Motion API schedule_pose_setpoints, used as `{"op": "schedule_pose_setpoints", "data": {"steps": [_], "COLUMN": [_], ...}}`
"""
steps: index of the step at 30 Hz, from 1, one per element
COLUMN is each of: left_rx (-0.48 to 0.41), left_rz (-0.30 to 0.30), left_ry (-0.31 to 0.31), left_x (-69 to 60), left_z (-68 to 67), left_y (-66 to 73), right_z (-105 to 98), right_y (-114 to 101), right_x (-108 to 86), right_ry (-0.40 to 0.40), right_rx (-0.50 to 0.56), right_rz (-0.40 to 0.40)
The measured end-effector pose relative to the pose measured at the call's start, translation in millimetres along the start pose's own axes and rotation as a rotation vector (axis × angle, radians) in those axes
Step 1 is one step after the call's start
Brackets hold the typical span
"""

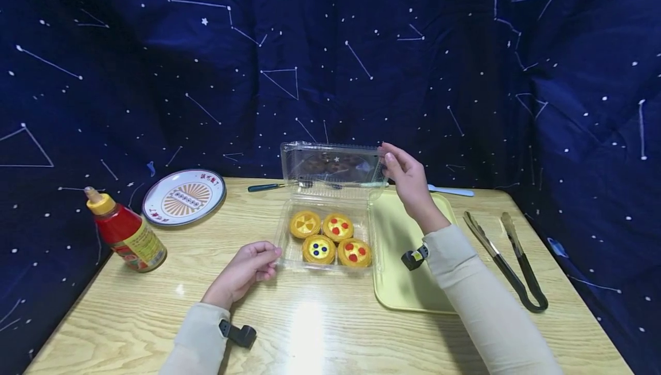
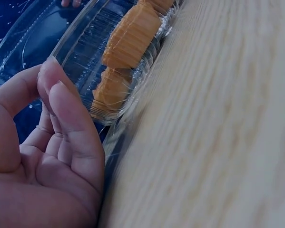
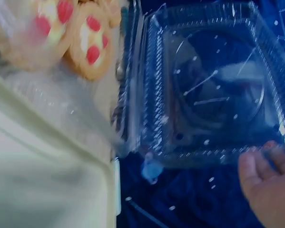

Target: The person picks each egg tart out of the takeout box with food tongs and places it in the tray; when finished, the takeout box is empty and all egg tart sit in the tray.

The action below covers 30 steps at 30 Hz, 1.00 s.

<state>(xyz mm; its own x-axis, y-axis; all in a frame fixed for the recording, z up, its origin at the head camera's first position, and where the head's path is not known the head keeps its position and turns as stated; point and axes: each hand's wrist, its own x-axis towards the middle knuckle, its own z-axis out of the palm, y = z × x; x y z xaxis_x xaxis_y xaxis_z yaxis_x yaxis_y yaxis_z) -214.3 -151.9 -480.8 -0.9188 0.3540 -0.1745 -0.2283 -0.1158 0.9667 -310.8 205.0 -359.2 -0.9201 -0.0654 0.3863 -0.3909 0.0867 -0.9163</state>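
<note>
The clear plastic container sits on the wooden table, its long axis running left to right, four tarts inside; its raised lid stands at the far edge, the hollow facing the person. The left hand, reaching in from the near left, pinches the base's left edge near the front corner. The right hand, held higher, grips the lid's right edge between thumb and fingers.

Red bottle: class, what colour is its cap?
The cap is yellow; it shows best in the head view.
</note>
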Motion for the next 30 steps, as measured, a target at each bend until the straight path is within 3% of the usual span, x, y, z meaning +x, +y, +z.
{"op": "schedule_pose_setpoints", "data": {"steps": [6,17,24,30], "left_rx": [0.011,0.012,0.021,0.026], "left_rz": [-0.006,-0.006,0.021,0.059], "left_ry": [-0.006,-0.013,-0.021,-0.069], "left_x": [1.2,0.8,0.8,0.4], "left_z": [0.4,1.0,-1.7,-5.2], "left_y": [-0.9,-4.3,-6.5,-6.3], "right_z": [-8,-12,-8,-8], "right_y": [18,56,67,74], "right_x": [9.0,2.4,-1.9,-3.1], "right_ry": [-0.022,-0.060,-0.067,-0.081], "right_rx": [0.132,0.179,0.141,0.080], "right_rz": [0.083,0.306,0.376,0.413]}}
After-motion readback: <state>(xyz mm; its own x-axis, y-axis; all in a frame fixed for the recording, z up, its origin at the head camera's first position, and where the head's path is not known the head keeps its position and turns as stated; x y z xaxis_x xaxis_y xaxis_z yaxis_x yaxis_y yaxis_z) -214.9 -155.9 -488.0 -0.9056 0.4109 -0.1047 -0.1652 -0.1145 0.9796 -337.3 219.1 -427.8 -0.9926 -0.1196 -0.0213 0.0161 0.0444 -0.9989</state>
